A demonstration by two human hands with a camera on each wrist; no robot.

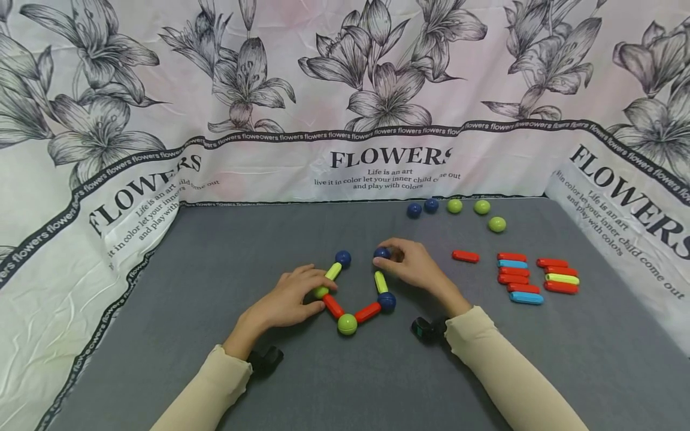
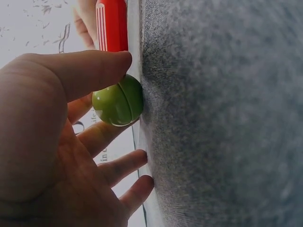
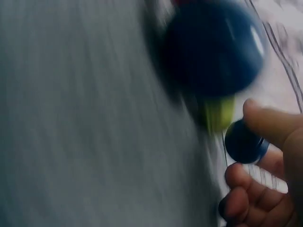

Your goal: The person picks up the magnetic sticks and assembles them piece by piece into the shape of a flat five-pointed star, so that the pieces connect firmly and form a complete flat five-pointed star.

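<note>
My left hand holds a green ball on the left side of a chain of balls and sticks. In the left wrist view its thumb lies over the ball at the end of a red stick. Between thumb and fingertips, my right hand pinches a blue ball, close beyond the far end of a yellow stick. That stick runs from another blue ball. A second red stick leads to the near green ball. Another yellow stick reaches a far blue ball.
Loose blue balls and green balls lie near the table's back edge. Several red sticks, blue sticks and a yellow stick lie at right. A flower-printed cloth borders the grey table.
</note>
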